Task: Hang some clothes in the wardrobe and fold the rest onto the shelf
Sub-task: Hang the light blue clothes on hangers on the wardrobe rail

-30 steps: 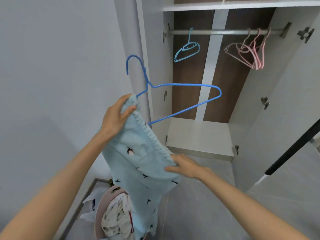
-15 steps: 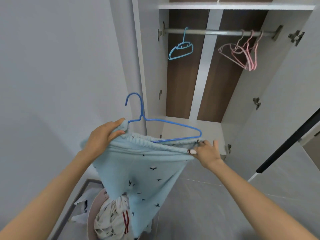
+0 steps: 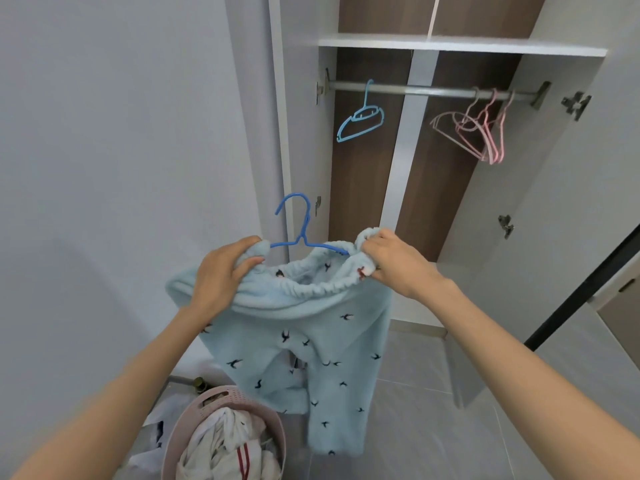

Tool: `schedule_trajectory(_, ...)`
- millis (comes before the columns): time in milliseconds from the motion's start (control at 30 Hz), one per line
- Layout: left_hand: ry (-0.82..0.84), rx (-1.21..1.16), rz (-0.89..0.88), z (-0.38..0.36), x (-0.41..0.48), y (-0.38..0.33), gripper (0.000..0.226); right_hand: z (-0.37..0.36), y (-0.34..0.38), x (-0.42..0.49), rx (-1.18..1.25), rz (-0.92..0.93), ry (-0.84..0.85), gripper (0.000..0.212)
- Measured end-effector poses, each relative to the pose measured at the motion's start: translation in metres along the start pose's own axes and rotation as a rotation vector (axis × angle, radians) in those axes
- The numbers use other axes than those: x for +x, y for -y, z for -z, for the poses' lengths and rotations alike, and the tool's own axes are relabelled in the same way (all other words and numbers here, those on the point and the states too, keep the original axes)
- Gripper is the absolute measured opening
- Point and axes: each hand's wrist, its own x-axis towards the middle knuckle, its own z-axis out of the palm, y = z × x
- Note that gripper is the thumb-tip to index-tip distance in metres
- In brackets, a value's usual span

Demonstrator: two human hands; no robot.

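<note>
While the pale blue trousers (image 3: 311,341) are held up in front of the open wardrobe (image 3: 367,188), their elastic waistband is gripped at both ends: the left hand (image 3: 221,271) is clamped on the left end, fingers curled round it, and the right hand (image 3: 391,261) is bunched on the right. The blue hanger (image 3: 305,223) is lodged in the waistband, hook upright between the hands. A light blue hanger (image 3: 363,116) and pink hangers (image 3: 489,147) are hung on the rail (image 3: 433,91) above. White clothes (image 3: 225,441) are heaped in a pink basket (image 3: 221,393) below.

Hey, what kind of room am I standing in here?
Likely a bedroom or dressing area: an open white built-in wardrobe with a metal hanging rail, empty plastic hangers on it, and a pink plastic laundry basket of clothes.
</note>
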Motion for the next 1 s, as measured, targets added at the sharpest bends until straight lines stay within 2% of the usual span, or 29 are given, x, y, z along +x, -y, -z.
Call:
schedule_trajectory(67,-0.025,-0.091,-0.011,-0.003,0.0,-0.003,0.019,0.001,0.002,-0.001,0.112,-0.053,-0.029,0.017)
schedule_trajectory(167,-0.074,-0.196,0.025,-0.004,0.001,-0.005,0.019,-0.002,-0.003,-0.004,0.285,-0.176,-0.205,0.028)
schedule_trajectory(267,-0.119,-0.272,0.06,-0.006,0.002,-0.01,0.02,-0.003,-0.008,-0.004,0.278,-0.202,-0.418,0.035)
schedule_trajectory(333,-0.148,-0.303,0.068,-0.007,0.003,-0.015,0.022,-0.002,-0.012,-0.003,0.317,-0.311,-0.46,0.049)
schedule_trajectory(367,-0.158,-0.32,0.071,-0.007,0.005,-0.016,0.022,-0.002,-0.016,-0.002,0.334,-0.403,-0.423,0.052)
schedule_trajectory(433,-0.153,-0.348,0.073,-0.008,0.009,-0.017,0.021,-0.002,-0.022,-0.002,0.224,-0.51,-0.262,0.041)
schedule_trajectory(467,-0.143,-0.347,0.069,-0.009,0.011,-0.017,0.02,-0.002,-0.024,-0.004,0.186,-0.497,-0.186,0.033)
schedule_trajectory(533,-0.119,-0.316,0.055,-0.01,0.013,-0.017,0.02,-0.003,-0.026,-0.009,0.322,-0.421,-0.096,0.019)
schedule_trajectory(600,-0.096,-0.285,0.037,-0.01,0.017,-0.017,0.02,-0.002,-0.022,-0.014,0.447,-0.324,-0.043,0.018)
schedule_trajectory(700,-0.062,-0.261,-0.009,-0.008,0.022,-0.021,0.018,0.005,-0.013,-0.018,0.51,-0.22,-0.038,0.009)
schedule_trajectory(767,-0.049,-0.237,-0.034,-0.008,0.026,-0.027,0.017,0.013,-0.006,-0.017,0.484,-0.174,-0.07,0.014)
schedule_trajectory(800,-0.049,-0.225,-0.042,-0.009,0.028,-0.032,0.016,0.015,-0.003,-0.015,0.479,-0.176,-0.076,0.007)
schedule_trajectory(900,-0.044,-0.208,-0.092,-0.016,0.032,-0.045,0.016,0.023,0.007,-0.009,0.407,-0.181,-0.121,0.033)
schedule_trajectory(1000,-0.059,-0.199,-0.116,-0.025,0.033,-0.053,0.015,0.029,0.015,-0.009,0.42,-0.19,-0.115,0.04)
